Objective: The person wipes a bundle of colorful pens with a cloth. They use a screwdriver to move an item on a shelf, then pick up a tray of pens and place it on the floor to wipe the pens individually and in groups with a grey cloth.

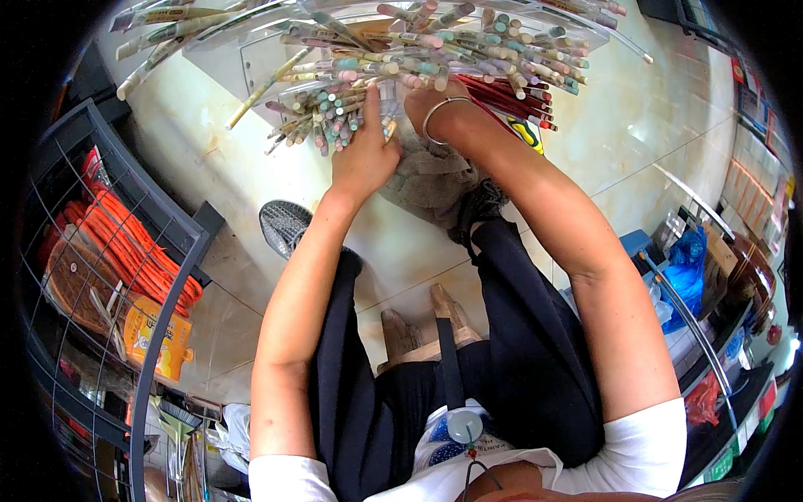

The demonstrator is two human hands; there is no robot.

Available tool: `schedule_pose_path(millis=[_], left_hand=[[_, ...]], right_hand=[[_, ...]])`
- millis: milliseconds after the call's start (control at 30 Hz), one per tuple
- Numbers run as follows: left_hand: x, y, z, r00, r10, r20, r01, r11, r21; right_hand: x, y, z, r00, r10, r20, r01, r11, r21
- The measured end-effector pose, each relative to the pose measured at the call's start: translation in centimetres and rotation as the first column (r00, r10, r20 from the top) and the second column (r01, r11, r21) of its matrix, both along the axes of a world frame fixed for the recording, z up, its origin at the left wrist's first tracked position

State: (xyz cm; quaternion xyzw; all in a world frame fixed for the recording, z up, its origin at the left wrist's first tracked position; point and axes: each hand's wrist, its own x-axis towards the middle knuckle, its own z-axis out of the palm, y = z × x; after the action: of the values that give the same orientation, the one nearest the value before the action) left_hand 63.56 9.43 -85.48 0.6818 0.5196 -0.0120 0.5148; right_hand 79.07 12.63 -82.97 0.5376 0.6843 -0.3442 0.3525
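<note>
In front of me a clear plastic pen rack (382, 94) holds many pens with pastel ends (376, 66), pointing out towards me. My left hand (365, 154) is at a lower cluster of pens (335, 113), its index finger stretched up along the rack. A small yellow item (390, 130) shows beside its other fingers; whether they grip it is unclear. My right hand (436, 110), with a bangle on the wrist, reaches under the pen ends beside a bundle of dark red pens (511, 94). Its fingertips are hidden.
A grey cloth (433, 179) lies on the tiled floor below my hands, by my shoe. A yellow-and-black object (526, 135) is under the red pens. At left stands a wire-mesh rack (169, 314) with orange cord (138, 241). Blue plastic bags (684, 276) are at right.
</note>
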Motion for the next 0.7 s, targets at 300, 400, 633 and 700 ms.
schedule_pose_path(millis=[300, 400, 633, 700], left_hand=[[0.8, 0.2, 0.9, 1.0, -0.014, -0.015, 0.014, 0.999, -0.04], [-0.2, 0.0, 0.2, 1.0, -0.01, 0.016, 0.01, 0.999, 0.035], [0.2, -0.2, -0.7, 0.998, -0.047, 0.03, 0.041, 0.986, 0.165], [0.3, -0.3, -0.4, 1.0, -0.03, 0.007, 0.029, 0.996, 0.089]], right_hand=[[0.6, -1.2, -5.4, 0.987, -0.073, -0.143, 0.103, 0.972, 0.21], [-0.5, 0.2, -2.9, 0.99, -0.051, -0.13, 0.063, 0.994, 0.091], [-1.2, 1.5, -2.8, 0.896, -0.074, -0.437, 0.227, 0.924, 0.308], [-1.1, 1.2, -3.4, 0.856, -0.031, -0.517, 0.269, 0.879, 0.393]])
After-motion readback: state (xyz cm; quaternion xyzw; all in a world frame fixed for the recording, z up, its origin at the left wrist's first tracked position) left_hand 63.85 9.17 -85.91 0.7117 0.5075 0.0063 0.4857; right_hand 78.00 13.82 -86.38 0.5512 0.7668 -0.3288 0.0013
